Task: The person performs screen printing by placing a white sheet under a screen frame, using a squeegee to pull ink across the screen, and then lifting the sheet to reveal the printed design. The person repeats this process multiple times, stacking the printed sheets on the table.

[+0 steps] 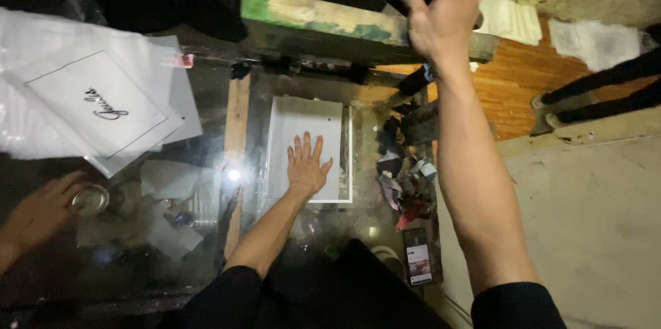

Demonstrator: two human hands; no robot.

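Head view, left hand: the left hand (307, 166) lies flat, fingers spread apart, palm down on a white sheet (303, 129); it clamps nothing.
Head view, sheet: it lies on the glass table (206, 95), at the middle of the bench, inside a pale border, just below the raised frame.
Head view, right hand: the right hand (444, 8) is raised at the top of the picture, fingers curled together around the dark edge of a frame (323, 19).
Head view, frame: it is tilted up off the table, its near bar smeared green and cream, hinged along the far side of the sheet.
Head view, rags: a heap of dark and coloured rags (406, 177) lies just right of the sheet, between it and the right forearm.
Head view, phone: a phone (418, 256) with a lit screen lies near the table's front edge, below the rags.
Head view, bags: clear bags (96, 95) with white cards lie at the left, well apart from the sheet.
Head view, other person: another person's hand (41, 208) at the left edge touches a small round jar (91, 199).
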